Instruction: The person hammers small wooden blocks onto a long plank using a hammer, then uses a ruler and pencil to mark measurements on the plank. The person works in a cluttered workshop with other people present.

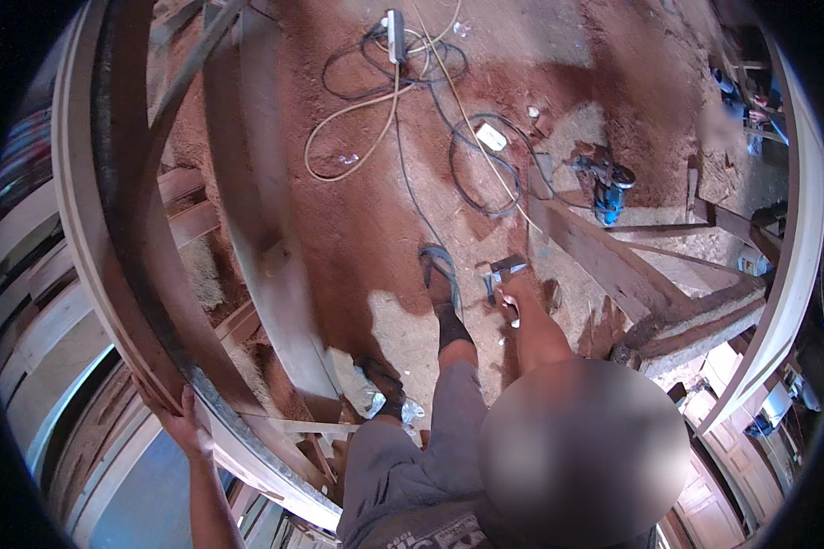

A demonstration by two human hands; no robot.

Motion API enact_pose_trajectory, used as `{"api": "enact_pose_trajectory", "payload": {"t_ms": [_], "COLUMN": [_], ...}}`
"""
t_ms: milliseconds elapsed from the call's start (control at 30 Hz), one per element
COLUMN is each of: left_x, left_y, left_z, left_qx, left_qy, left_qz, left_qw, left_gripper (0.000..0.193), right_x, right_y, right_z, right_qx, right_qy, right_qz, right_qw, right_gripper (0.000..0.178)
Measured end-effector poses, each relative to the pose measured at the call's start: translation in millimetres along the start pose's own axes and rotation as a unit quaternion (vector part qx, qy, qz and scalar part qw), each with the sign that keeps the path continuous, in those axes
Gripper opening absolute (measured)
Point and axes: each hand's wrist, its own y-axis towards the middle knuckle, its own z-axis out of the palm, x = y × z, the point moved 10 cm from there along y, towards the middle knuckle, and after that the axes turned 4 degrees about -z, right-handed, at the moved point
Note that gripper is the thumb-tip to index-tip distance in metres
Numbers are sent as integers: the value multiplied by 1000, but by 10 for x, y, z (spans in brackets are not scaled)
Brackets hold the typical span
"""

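Note:
My left hand (188, 423) grips the lower edge of a large curved wooden frame (110, 256) that arcs up the left side of the view. My right hand (515, 297) reaches down to the floor, closed on a small dark metal tool (502, 270) beside my left foot in a blue flip-flop (439, 274). My other foot (380, 377) stands on a long plank (265, 247) next to the frame. I wear grey shorts (412, 457).
Red sawdust covers the floor (357, 229). Tangled cables (412, 101) and a power strip (395, 32) lie at the top. A blue power tool (609, 197) sits right of centre. Dark planks (613, 270) cross at the right, beside a pale curved frame (792, 274).

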Motion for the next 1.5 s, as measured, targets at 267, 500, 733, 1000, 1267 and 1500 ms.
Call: {"api": "enact_pose_trajectory", "payload": {"t_ms": [267, 500, 733, 1000, 1267, 1500], "left_x": [10, -254, -20, -65, 20, -112], "left_y": [-21, 17, -46, 47, 26, 3], "left_z": [-90, -134, -173, -313, -259, -155], "left_qx": [-39, -46, -73, -119, -132, -102], "left_qy": [82, 225, 247, 208, 190, 165], "left_qz": [-14, 8, 2, 54, 49, 39], "left_qw": [996, 973, 966, 969, 972, 980], "left_gripper": [107, 110, 115, 115, 109, 100], "right_x": [-158, 490, 3737, 3390, 3160, 3303], "right_y": [-884, -2313, -6669, -10977, -11881, -12001], "right_z": [85, 300, -3022, -3188, -2264, -1870], "right_qx": [-21, -102, -177, -180, -157, -152], "right_qy": [-2, 241, 383, 307, 100, 178], "right_qz": [-47, -274, -602, -934, -981, -971], "right_qw": [999, 925, 679, 9, -44, -56], "right_gripper": [38, 29, 19, 22, 8, 13]}}
